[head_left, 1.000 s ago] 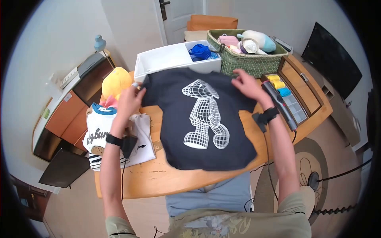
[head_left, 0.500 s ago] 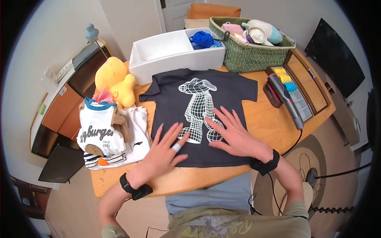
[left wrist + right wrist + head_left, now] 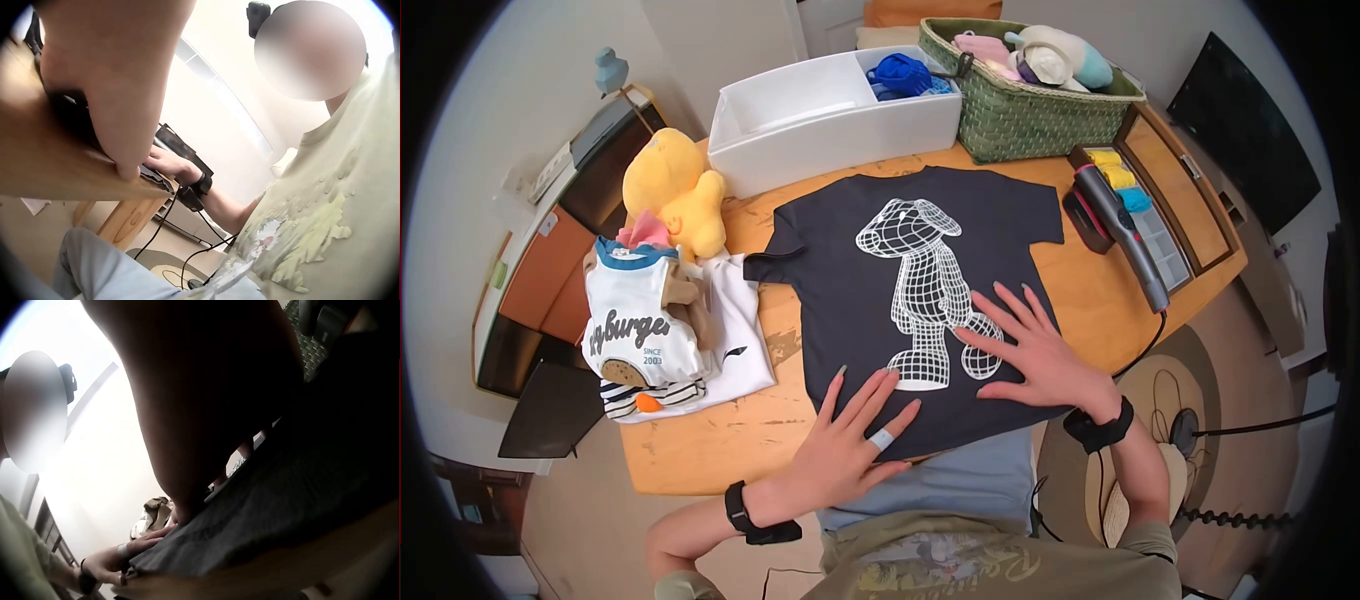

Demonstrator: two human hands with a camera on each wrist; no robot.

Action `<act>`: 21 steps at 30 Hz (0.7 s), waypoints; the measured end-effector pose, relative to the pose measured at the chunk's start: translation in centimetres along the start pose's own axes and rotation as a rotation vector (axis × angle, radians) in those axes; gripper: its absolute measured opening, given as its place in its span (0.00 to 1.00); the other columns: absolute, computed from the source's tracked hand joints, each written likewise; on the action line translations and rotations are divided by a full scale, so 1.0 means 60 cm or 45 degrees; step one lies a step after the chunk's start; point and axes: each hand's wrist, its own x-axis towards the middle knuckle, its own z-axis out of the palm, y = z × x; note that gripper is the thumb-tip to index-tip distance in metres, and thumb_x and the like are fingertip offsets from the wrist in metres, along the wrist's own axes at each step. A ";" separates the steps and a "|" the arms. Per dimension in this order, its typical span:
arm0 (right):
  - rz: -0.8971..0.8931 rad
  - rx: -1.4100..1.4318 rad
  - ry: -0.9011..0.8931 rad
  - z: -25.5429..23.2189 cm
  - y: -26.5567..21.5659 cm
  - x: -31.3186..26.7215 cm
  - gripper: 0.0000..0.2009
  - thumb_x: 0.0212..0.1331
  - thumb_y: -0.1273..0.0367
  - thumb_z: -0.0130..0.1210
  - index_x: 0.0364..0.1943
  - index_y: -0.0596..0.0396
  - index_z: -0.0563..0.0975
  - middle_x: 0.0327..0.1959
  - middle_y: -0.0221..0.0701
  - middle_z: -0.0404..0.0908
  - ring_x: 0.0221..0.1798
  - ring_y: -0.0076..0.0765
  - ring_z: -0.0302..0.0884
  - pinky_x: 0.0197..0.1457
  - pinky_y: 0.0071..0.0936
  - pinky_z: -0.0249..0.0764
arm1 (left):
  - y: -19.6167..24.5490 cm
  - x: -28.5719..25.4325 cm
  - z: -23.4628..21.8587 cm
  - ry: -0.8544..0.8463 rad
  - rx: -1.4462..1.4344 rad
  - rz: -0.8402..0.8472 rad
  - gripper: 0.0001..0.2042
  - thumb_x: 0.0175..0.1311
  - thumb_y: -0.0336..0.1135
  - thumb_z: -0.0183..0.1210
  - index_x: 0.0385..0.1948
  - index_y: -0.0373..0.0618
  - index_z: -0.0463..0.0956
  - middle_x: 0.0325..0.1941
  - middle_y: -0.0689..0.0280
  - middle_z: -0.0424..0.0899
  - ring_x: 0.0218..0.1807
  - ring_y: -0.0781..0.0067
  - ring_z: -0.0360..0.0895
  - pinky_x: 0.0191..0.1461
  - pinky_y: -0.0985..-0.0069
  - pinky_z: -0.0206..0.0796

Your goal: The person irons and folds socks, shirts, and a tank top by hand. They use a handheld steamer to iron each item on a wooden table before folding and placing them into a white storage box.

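Observation:
A black short-sleeved T-shirt [image 3: 840, 300] lies spread on the wooden table, its white wireframe dog-like print [image 3: 925, 285] facing up. Its hem reaches the table's front edge. My left hand [image 3: 845, 445], a ring on one finger, rests with spread fingers on the lower left corner. Flat and spread too, my right hand [image 3: 1040, 365] lies on the lower right part, over the print's foot. The shirt's left sleeve [image 3: 775, 265] is a little bunched. In the right wrist view, the dark cloth [image 3: 206, 544] runs under the right fingers, mostly in shadow.
Left of the shirt lie folded clothes [image 3: 635, 310] on a white garment [image 3: 745, 350], with a yellow plush toy [image 3: 675, 195] behind. A white divided box [image 3: 830, 140] and green woven basket [image 3: 1040, 125] stand at the back. A corded styling tool [image 3: 1125, 240] lies right, beside a compartment box [image 3: 1170, 255].
Both hands have come from the sleeves down to the lower part of the shirt and flattened on it. Over the last half second the shirt has shifted toward the person.

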 end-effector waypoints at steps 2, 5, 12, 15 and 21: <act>0.006 0.031 0.014 -0.006 0.014 0.002 0.38 0.62 0.43 0.65 0.77 0.26 0.68 0.86 0.36 0.51 0.88 0.57 0.39 0.86 0.64 0.35 | -0.009 0.013 -0.016 -0.018 -0.010 0.034 0.40 0.67 0.60 0.64 0.78 0.52 0.65 0.83 0.47 0.56 0.85 0.49 0.51 0.85 0.42 0.37; -0.009 0.053 0.049 -0.007 0.027 0.009 0.38 0.60 0.44 0.67 0.76 0.26 0.70 0.86 0.35 0.52 0.88 0.56 0.41 0.86 0.63 0.36 | -0.005 0.024 -0.024 0.003 -0.011 0.038 0.40 0.66 0.60 0.65 0.76 0.48 0.66 0.83 0.47 0.58 0.85 0.47 0.53 0.85 0.42 0.38; -0.014 0.038 0.085 -0.004 0.039 0.003 0.37 0.61 0.46 0.67 0.76 0.31 0.70 0.86 0.35 0.52 0.87 0.58 0.40 0.87 0.61 0.37 | 0.021 -0.025 -0.009 0.279 0.116 0.007 0.22 0.61 0.44 0.71 0.52 0.40 0.81 0.58 0.55 0.80 0.63 0.53 0.76 0.67 0.55 0.67; 0.037 -0.006 0.100 -0.008 0.028 -0.009 0.37 0.64 0.48 0.66 0.77 0.37 0.69 0.85 0.36 0.53 0.87 0.59 0.39 0.87 0.62 0.37 | 0.018 -0.052 -0.008 0.305 0.140 0.015 0.15 0.58 0.36 0.70 0.44 0.41 0.82 0.46 0.61 0.81 0.52 0.59 0.78 0.56 0.61 0.71; 0.194 -0.008 0.097 -0.008 -0.004 -0.049 0.36 0.67 0.51 0.63 0.78 0.43 0.66 0.85 0.38 0.53 0.87 0.60 0.40 0.86 0.63 0.37 | 0.007 -0.072 -0.011 0.319 0.229 0.123 0.14 0.51 0.28 0.64 0.42 0.41 0.81 0.40 0.64 0.80 0.47 0.63 0.78 0.51 0.67 0.71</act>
